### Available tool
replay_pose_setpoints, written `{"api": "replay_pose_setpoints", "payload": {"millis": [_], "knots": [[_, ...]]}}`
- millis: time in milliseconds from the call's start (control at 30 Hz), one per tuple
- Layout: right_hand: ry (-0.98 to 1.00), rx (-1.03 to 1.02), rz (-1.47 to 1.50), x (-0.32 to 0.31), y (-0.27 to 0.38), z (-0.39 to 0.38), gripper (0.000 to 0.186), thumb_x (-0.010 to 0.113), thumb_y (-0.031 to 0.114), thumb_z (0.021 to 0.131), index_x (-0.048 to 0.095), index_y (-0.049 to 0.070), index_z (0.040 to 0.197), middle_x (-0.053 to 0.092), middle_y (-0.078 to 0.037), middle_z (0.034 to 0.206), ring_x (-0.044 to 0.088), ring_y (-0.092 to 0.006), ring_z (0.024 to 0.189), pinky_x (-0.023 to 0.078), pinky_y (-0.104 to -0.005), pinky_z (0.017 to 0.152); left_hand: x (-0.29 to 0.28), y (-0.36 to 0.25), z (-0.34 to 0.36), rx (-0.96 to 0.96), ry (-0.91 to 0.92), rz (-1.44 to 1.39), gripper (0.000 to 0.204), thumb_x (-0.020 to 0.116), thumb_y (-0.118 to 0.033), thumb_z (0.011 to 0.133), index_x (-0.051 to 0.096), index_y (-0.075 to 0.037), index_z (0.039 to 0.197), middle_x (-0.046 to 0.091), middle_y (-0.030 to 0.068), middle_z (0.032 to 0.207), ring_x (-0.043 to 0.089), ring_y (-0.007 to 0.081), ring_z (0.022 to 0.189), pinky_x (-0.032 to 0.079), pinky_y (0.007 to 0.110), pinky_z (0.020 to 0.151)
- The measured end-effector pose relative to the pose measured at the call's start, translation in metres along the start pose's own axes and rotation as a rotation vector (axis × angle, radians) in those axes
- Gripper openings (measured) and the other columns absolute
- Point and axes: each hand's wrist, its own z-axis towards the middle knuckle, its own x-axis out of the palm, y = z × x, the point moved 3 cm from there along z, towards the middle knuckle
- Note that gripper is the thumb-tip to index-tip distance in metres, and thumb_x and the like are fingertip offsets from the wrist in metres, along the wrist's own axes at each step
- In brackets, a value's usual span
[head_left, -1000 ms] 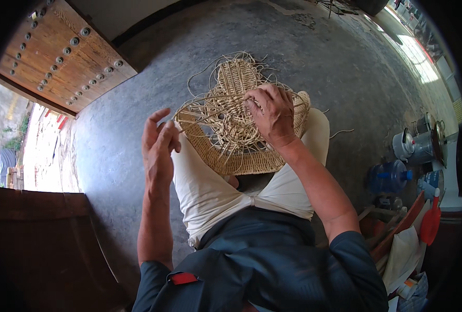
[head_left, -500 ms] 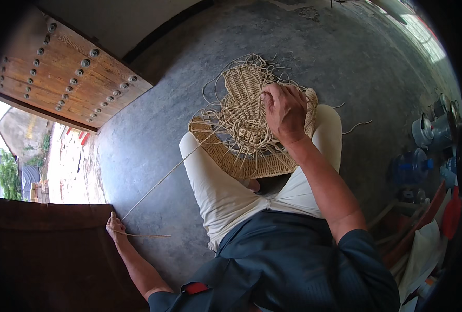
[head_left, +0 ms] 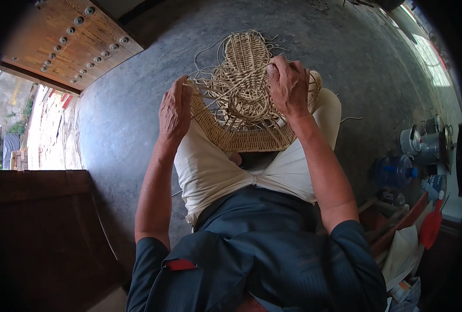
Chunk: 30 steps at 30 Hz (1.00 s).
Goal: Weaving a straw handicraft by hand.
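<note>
A tan woven piece [head_left: 245, 49] of straw-like cord rests between and over my thighs, with a curved band [head_left: 252, 140] nearest me and many loose, tangled strands around its middle. My left hand [head_left: 176, 106] is at the band's upper left side, fingers closed together on cord, the exact strand partly hidden. My right hand [head_left: 288, 88] is closed on strands at the upper right of the weaving, thumb toward the middle. A rough ring of cord lies between my hands.
A studded wooden door [head_left: 70, 41] is at upper left, a doorway below it. A dark wooden panel [head_left: 33, 218] stands at lower left. At right are metal kettles and pots [head_left: 429, 151], a blue water jug [head_left: 392, 171], a red plastic item [head_left: 430, 223] and propped boards [head_left: 392, 234].
My left hand, stretched out to the lower left pulling a long cord half a second ago, is now back up at the weaving's left side. My right hand stays on the weaving.
</note>
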Motion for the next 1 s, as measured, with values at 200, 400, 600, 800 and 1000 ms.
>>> {"api": "replay_pose_setpoints", "payload": {"millis": [200,400,600,800,1000], "knots": [[0.159,0.144,0.179,0.004,-0.036,-0.027,0.018,0.058,0.030,0.110,0.066,0.014,0.109,0.075,-0.004,0.082,0.064,-0.0327,0.094,0.045,-0.0504,0.098,-0.003,0.000,0.020,0.106,-0.026,0.032,0.026,0.051,-0.027,0.113,0.068,-0.008,0.115,0.073,0.0108,0.092,0.066,0.0321,0.096,0.052,0.045,0.090],[0.134,0.119,0.202,-0.004,-0.021,-0.044,0.016,0.059,0.029,0.110,0.066,0.014,0.109,0.074,-0.003,0.082,0.064,-0.0324,0.092,0.046,-0.0492,0.094,-0.024,-0.001,0.010,0.265,0.079,0.062,0.031,0.051,-0.033,0.112,0.066,-0.007,0.104,0.070,0.0107,0.104,0.061,0.0362,0.096,0.048,0.048,0.091],[0.166,0.135,0.080,-0.007,-0.003,-0.035,0.015,0.058,0.023,0.109,0.064,0.010,0.105,0.076,-0.007,0.082,0.066,-0.0353,0.094,0.049,-0.0473,0.094,-0.003,0.022,0.002,0.102,0.226,-0.018,0.039,0.048,-0.036,0.112,0.066,-0.002,0.105,0.061,0.0168,0.097,0.057,0.0386,0.098,0.045,0.048,0.093],[0.303,0.249,-0.001,-0.011,0.012,-0.025,0.013,0.062,0.031,0.109,0.067,0.019,0.110,0.077,-0.007,0.090,0.066,-0.0345,0.102,0.045,-0.0511,0.097,-0.009,0.027,0.004,-0.016,0.330,-0.099,0.043,0.046,-0.038,0.115,0.065,-0.001,0.102,0.060,0.0147,0.095,0.057,0.0357,0.098,0.045,0.045,0.093],[0.313,0.282,0.042,-0.001,-0.005,-0.015,0.013,0.064,0.031,0.108,0.069,0.020,0.109,0.078,-0.008,0.089,0.067,-0.0327,0.101,0.045,-0.0485,0.097,0.009,0.040,0.021,-0.015,0.351,-0.111,0.043,0.049,-0.039,0.114,0.067,-0.001,0.105,0.065,0.0172,0.101,0.061,0.0389,0.105,0.047,0.048,0.093]]}}
